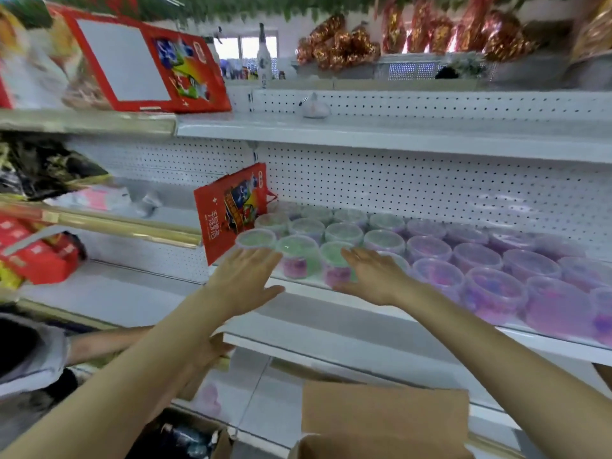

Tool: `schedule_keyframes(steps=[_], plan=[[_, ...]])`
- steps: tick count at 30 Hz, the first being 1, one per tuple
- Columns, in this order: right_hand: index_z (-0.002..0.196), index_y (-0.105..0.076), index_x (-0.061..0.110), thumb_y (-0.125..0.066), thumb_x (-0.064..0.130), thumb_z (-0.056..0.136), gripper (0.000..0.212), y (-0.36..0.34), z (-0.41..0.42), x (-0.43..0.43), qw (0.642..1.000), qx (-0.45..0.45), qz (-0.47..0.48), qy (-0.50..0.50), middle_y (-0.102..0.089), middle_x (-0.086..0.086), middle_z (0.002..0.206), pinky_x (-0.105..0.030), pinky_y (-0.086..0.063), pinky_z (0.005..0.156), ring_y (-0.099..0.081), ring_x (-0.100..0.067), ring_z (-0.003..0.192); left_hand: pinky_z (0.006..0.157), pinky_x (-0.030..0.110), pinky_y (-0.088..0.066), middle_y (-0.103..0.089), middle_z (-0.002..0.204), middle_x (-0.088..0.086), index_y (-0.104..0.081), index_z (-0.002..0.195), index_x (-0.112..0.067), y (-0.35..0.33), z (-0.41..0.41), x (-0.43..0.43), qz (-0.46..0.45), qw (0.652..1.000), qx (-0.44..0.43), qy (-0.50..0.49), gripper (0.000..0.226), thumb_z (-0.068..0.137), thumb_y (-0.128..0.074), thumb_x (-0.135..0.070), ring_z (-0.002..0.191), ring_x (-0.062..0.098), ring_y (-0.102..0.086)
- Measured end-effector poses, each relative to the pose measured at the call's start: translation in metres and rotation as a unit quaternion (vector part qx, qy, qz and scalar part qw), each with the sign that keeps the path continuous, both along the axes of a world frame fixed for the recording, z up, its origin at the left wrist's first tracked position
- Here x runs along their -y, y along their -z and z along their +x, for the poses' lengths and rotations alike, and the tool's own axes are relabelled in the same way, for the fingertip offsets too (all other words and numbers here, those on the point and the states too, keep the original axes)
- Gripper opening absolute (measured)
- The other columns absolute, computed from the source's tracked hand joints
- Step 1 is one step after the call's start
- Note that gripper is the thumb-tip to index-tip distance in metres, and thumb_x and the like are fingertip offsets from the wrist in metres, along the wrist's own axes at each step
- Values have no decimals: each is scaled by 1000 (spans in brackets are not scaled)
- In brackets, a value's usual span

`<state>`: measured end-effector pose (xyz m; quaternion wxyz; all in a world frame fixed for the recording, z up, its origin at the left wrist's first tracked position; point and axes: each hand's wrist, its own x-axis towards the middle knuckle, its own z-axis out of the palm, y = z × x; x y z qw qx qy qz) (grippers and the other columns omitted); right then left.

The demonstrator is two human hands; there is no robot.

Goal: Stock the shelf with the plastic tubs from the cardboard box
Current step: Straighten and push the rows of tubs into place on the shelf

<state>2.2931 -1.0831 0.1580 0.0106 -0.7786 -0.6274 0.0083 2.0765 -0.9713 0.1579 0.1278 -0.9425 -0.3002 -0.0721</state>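
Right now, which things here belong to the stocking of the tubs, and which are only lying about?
For the job: green-lidded tubs, purple tubs, shelf, cardboard box, left hand and right hand, both open at the front tubs.
Lying about: red bag standing beside the tubs, red box on the shelf above, foil decorations on top.

Both arms reach forward to the middle shelf (331, 314). The left hand (245, 279) is flat, fingers straight and spread, at the front row of green tubs (299, 256). The right hand (371, 276), equally flat, lies just beside it and overlaps one tub. Contact cannot be confirmed. Purple tubs (490, 289) stand in rows to the right. A red bag (231, 210) leans at the left end of the rows. A cardboard box (384, 412) stands below, flap raised. A second person's arm (109, 342) extends at lower left.
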Motion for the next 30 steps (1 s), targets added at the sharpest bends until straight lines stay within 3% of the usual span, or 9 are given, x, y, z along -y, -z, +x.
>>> schedule_keyframes(steps=[4, 10, 14, 20, 23, 30], plan=[[148, -15, 19, -42, 62, 87, 80, 11, -6, -32, 999, -34, -15, 9, -16, -5, 156, -41, -27, 111, -20, -25, 142, 107, 36, -32, -39, 145, 3, -34, 139, -20, -8, -1, -37, 19, 999, -9, 31, 60, 90, -42, -55, 129, 25, -42], [149, -13, 20, -40, 64, 87, 80, 28, -14, -90, 997, -63, -30, 37, -14, -3, 157, -38, -26, 113, -20, -22, 143, 108, 37, -33, -33, 150, 0, -29, 144, -24, 8, 16, -117, -89, 995, 12, 45, 64, 91, -38, -58, 134, 23, -37], [149, -12, 20, -41, 63, 86, 81, 41, -23, -123, 990, -87, -24, 106, -13, -3, 157, -39, -24, 114, -18, -22, 143, 110, 35, -29, -33, 150, -2, -31, 142, -24, 34, 27, -176, -110, 990, 26, 85, 61, 91, -39, -57, 136, 20, -33], [149, -11, 19, -38, 62, 88, 79, 43, -36, -160, 980, -70, -48, 183, -14, -6, 157, -41, -23, 114, -19, -23, 143, 108, 36, -32, -41, 140, 0, -38, 135, -27, 40, 16, -241, -65, 989, 51, 121, 52, 90, -43, -52, 125, 24, -42], [148, -16, 20, -36, 60, 90, 73, 35, -44, -175, 978, -67, -21, 195, -21, -6, 155, -40, -25, 113, -24, -23, 141, 111, 37, -30, -40, 143, 4, -39, 136, -18, 31, 18, -272, -39, 992, 54, 107, 53, 93, -40, -49, 127, 24, -41], [146, -22, 19, -34, 55, 93, 66, 28, -30, -196, 977, -56, -6, 206, -26, -3, 154, -37, -30, 109, -31, -22, 138, 113, 37, -28, -36, 147, 7, -28, 144, -16, 38, 39, -299, -118, 983, 88, 107, 63, 94, -34, -54, 134, 24, -35]])
